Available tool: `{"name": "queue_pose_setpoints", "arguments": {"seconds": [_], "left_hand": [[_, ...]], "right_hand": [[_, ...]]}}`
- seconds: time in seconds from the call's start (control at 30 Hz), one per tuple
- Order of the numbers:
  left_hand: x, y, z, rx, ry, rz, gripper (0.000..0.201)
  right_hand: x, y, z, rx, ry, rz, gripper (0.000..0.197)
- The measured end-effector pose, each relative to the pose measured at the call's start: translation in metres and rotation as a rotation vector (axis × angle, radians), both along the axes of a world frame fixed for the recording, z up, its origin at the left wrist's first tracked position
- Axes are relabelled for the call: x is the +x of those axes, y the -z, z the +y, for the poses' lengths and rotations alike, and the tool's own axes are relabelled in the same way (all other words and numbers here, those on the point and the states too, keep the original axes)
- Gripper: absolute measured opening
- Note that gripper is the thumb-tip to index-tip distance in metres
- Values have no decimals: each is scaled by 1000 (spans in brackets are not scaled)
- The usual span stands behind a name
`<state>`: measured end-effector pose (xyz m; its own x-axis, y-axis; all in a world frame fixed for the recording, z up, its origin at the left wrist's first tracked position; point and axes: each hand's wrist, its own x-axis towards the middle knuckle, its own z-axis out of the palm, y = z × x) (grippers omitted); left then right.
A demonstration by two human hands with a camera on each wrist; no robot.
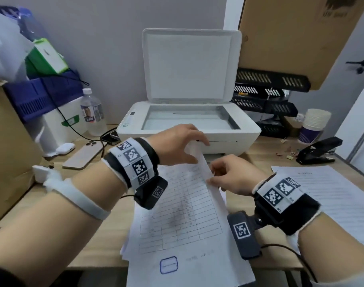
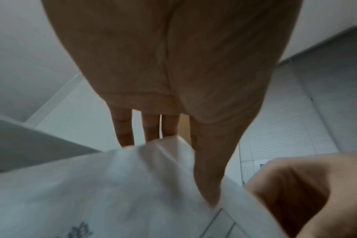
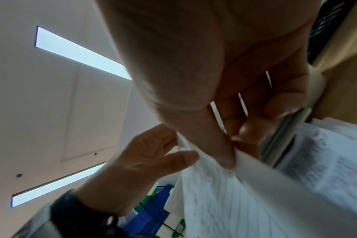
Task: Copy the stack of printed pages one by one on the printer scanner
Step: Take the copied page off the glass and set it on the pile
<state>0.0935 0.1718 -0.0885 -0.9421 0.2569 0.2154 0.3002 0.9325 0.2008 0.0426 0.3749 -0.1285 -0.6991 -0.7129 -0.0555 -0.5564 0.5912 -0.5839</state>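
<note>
Desk: both hands (image 1: 177,141) (image 1: 232,172) pinch page (image 1: 199,160); print seemingly illegible.

Black wristbands (image 1: 133,160), checkered markers, white cuffs

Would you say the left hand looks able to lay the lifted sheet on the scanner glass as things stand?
Probably yes. The scanner lid stands fully raised, the scanner glass shows bare, and the left hand pinches the lifted sheet just in front of the printer; the right hand also grips that sheet.
</note>
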Motion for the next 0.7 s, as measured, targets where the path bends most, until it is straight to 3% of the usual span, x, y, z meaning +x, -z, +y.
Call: {"name": "queue_pose_setpoints", "arguments": {"seconds": [0.13, 0.27, 0.37, 0.53, 0.7], "left_hand": [[-13, -28, -18, -78, -93, -20, 9], [-20, -66, -48, 43, -139, 77, 8], [-23, -96, -75, 104, -192, 236, 7], [-30, -130, -100, 289, -291, 571, 9], [-35, -147, -112, 421, -308, 761, 4]], "right_hand": [[-4, -24, -2, -58, 8, 86, 15], [-18, -47, 9, 53, 21, 57, 15], [-36, -73, 15, 55, 89, 179, 8], [-74, -128, 7, -185, 333, 465, 20], [-98, -163, -14, -474, 370, 602, 31]]}}
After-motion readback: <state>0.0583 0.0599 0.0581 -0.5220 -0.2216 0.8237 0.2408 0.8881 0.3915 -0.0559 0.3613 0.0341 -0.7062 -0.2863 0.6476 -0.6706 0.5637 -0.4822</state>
